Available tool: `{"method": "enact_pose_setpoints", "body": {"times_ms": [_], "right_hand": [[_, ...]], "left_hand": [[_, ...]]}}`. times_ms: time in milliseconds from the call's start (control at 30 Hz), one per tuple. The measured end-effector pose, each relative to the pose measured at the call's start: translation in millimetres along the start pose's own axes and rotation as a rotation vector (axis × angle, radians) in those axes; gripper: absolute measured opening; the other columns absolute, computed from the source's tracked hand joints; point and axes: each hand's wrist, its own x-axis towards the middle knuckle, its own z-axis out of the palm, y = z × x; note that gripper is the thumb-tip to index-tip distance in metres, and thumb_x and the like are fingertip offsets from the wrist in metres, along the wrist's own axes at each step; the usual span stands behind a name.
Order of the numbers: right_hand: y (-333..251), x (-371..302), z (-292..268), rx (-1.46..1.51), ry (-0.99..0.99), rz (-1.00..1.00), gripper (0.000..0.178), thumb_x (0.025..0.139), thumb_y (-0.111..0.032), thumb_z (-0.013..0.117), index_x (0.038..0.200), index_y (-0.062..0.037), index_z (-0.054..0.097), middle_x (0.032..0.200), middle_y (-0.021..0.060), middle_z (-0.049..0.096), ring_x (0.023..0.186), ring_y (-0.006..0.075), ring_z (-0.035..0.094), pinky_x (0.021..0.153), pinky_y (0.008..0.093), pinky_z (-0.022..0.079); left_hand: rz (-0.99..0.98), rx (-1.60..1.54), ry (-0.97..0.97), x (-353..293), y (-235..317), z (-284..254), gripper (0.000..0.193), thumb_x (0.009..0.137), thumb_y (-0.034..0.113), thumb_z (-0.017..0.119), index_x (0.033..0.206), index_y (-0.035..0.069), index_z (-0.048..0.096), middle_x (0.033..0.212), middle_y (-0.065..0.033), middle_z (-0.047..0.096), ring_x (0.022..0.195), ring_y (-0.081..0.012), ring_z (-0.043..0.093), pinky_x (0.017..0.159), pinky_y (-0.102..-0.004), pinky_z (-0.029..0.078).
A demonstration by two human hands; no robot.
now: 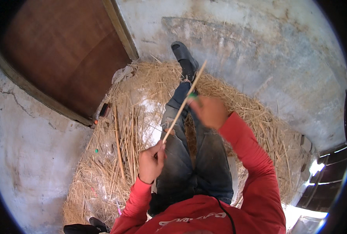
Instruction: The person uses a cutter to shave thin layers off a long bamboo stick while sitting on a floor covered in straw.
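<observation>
A thin pale stick, like a peeled cane or bamboo strip, slants over my jeans from lower left to upper right. My left hand pinches its lower end between thumb and fingers. Higher up, my right hand is closed around a small green thing, which sits against or right beside the stick. Motion blurs that hand slightly, and most of the green thing is hidden in it, so its kind does not show. The stick's far tip points past my ankle toward the wall.
My legs stretch ahead, a grey slipper near the stained wall. Loose straw covers the floor. Several long sticks lie left of my legs. A brown door, a small dark box and a green cap-like piece are further left.
</observation>
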Motion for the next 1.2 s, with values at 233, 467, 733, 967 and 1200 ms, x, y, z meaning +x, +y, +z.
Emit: {"method": "enact_pose_setpoints", "body": {"times_ms": [233,467,733,967,1200], "right_hand": [[-10,-15,37,-0.069,0.054,-0.046,0.059,0.106,-0.058,0.04,0.098,-0.0075,0.071,0.072,0.0208,0.068,0.069,0.0425,0.068,0.066,0.0537,0.053],[94,29,-18,0.115,0.297,0.216,0.07,0.107,-0.06,0.039,0.091,0.0009,0.069,0.079,0.0259,0.067,0.079,0.0465,0.066,0.078,0.0558,0.051],[-50,-67,32,0.011,-0.084,-0.169,0.061,0.102,-0.061,0.049,0.093,-0.0047,0.072,0.07,0.0245,0.067,0.068,0.0466,0.068,0.063,0.0538,0.055],[-43,-48,48,-0.078,-0.061,-0.159,0.069,0.101,-0.066,0.045,0.09,-0.0033,0.071,0.066,0.0252,0.066,0.064,0.0473,0.067,0.061,0.0566,0.055],[4,-10,-3,0.044,0.093,0.008,0.069,0.106,-0.06,0.039,0.091,-0.0005,0.069,0.074,0.0255,0.067,0.071,0.0463,0.068,0.066,0.0564,0.053]], "left_hand": [[0.003,0.107,-0.044,10,9,-7,0.022,0.101,0.009,0.064,0.114,-0.006,0.074,0.063,-0.0128,0.066,0.053,-0.0154,0.063,0.055,-0.0292,0.05],[-0.066,-0.103,-0.112,-35,-14,-16,0.026,0.106,0.014,0.058,0.116,-0.004,0.074,0.064,-0.0043,0.063,0.059,-0.0074,0.059,0.056,-0.0247,0.046],[-0.22,-0.484,-0.141,19,1,9,0.029,0.108,0.022,0.057,0.119,-0.001,0.071,0.067,0.0042,0.053,0.059,-0.0036,0.045,0.055,-0.0221,0.034],[-0.34,-0.601,-0.19,15,0,1,0.028,0.109,0.022,0.056,0.116,0.0,0.072,0.061,0.0085,0.046,0.052,-0.0007,0.035,0.049,-0.0218,0.024],[-0.51,-0.69,-0.367,-29,-17,-7,0.028,0.11,0.021,0.052,0.118,-0.002,0.067,0.058,0.0072,0.036,0.047,-0.0029,0.03,0.045,-0.0227,0.022]]}}
